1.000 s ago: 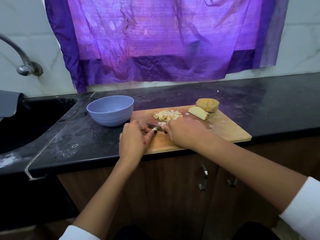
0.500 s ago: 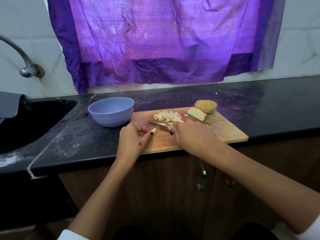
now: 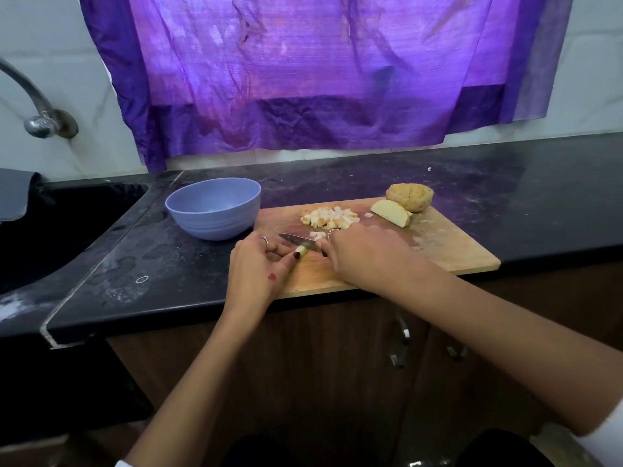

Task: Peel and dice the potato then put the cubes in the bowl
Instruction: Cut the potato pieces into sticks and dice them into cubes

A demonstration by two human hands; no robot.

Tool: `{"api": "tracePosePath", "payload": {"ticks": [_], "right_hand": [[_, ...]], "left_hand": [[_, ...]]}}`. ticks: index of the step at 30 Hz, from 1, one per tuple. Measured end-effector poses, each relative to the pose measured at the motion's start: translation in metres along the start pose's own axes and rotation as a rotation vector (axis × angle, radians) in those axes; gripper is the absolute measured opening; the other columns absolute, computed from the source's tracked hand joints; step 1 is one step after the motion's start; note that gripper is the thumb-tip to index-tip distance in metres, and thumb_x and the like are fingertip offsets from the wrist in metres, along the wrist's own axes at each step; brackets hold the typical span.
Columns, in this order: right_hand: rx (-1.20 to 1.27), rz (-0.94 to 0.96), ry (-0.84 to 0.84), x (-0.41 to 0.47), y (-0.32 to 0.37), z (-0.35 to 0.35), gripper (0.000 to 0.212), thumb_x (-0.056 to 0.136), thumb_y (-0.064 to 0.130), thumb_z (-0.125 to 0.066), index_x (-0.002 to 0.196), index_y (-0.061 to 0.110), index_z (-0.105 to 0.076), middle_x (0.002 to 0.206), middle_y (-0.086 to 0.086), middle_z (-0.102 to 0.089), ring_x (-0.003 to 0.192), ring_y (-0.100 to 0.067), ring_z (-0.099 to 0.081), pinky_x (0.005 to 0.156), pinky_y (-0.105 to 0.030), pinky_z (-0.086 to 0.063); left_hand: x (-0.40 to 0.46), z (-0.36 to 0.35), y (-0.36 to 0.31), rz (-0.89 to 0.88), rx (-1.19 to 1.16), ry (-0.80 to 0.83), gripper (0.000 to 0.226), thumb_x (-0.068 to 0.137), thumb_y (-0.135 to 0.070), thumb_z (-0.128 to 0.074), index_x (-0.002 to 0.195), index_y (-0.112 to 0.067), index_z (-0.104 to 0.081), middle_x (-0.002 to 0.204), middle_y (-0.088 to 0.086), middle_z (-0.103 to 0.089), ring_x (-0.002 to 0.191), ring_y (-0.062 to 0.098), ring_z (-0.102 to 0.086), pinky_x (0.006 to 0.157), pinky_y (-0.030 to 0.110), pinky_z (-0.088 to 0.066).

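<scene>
Head view: wooden cutting board (image 3: 448, 251) on a black countertop (image 3: 539, 197), its near edge close to the counter's front. Left hand (image 3: 258, 267) at the board's left end, thumb and fingers pinching a thin potato strip (image 3: 302, 250). Right hand (image 3: 367, 254) curled round the handle of a knife (image 3: 296, 240), blade pointing left and lying across the strip. Pile of diced potato cubes (image 3: 330, 218) on the board beyond the hands; two loose cubes just behind the blade. Peeled potato wedge (image 3: 391, 213) at the board's far right, touching a whole unpeeled potato (image 3: 409, 197) behind it. Lavender bowl (image 3: 214, 208) on the counter just left of the board, no cubes visible inside. Purple cloth (image 3: 320, 72) on the wall; tap (image 3: 37, 106) and dark sink (image 3: 50, 230) far left
</scene>
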State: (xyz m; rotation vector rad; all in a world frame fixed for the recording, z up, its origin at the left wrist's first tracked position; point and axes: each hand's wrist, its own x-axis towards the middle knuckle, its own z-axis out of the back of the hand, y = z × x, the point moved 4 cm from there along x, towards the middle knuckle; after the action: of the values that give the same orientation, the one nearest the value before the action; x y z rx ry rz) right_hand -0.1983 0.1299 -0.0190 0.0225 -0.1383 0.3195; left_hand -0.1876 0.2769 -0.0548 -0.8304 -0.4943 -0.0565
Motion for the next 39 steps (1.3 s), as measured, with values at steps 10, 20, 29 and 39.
{"api": "tracePosePath", "payload": {"ticks": [10, 20, 29, 39], "right_hand": [[-0.002, -0.003, 0.046, -0.013, -0.007, -0.002, 0.033, 0.104, 0.034, -0.031, 0.116, 0.020, -0.059, 0.087, -0.001, -0.049, 0.082, -0.019, -0.053, 0.069, -0.033, -0.045], [0.087, -0.065, -0.219, -0.033, -0.004, -0.004, 0.045, 0.103, 0.044, -0.026, 0.111, 0.018, -0.062, 0.093, -0.003, -0.059, 0.086, -0.023, -0.060, 0.068, -0.034, -0.043], [0.107, -0.075, -0.173, -0.026, -0.001, -0.014, 0.040, 0.103, 0.042, -0.027, 0.103, 0.018, -0.059, 0.067, 0.005, -0.040, 0.070, -0.017, -0.049, 0.060, -0.032, -0.036], [0.000, -0.028, -0.021, -0.003, 0.011, -0.007, 0.031, 0.102, 0.028, -0.039, 0.127, 0.021, -0.055, 0.074, 0.000, -0.034, 0.077, -0.019, -0.043, 0.068, -0.033, -0.036]], "left_hand": [[-0.003, 0.001, -0.002, 0.015, 0.030, -0.025, 0.011, 0.080, -0.018, -0.076, 0.070, -0.019, -0.070, 0.082, -0.014, -0.056, 0.092, 0.012, -0.056, 0.078, 0.026, -0.041], [-0.005, 0.000, 0.001, 0.021, -0.021, -0.006, 0.010, 0.079, -0.025, -0.077, 0.075, -0.017, -0.072, 0.087, -0.010, -0.061, 0.088, 0.010, -0.058, 0.076, 0.027, -0.043], [-0.003, -0.001, 0.005, -0.024, 0.013, -0.030, 0.011, 0.082, -0.021, -0.075, 0.088, -0.012, -0.074, 0.086, -0.011, -0.060, 0.071, -0.001, -0.054, 0.061, 0.007, -0.035], [-0.003, -0.001, 0.002, -0.026, 0.012, -0.004, 0.004, 0.082, -0.018, -0.074, 0.083, -0.014, -0.076, 0.089, -0.003, -0.070, 0.085, 0.010, -0.061, 0.079, 0.028, -0.047]]}}
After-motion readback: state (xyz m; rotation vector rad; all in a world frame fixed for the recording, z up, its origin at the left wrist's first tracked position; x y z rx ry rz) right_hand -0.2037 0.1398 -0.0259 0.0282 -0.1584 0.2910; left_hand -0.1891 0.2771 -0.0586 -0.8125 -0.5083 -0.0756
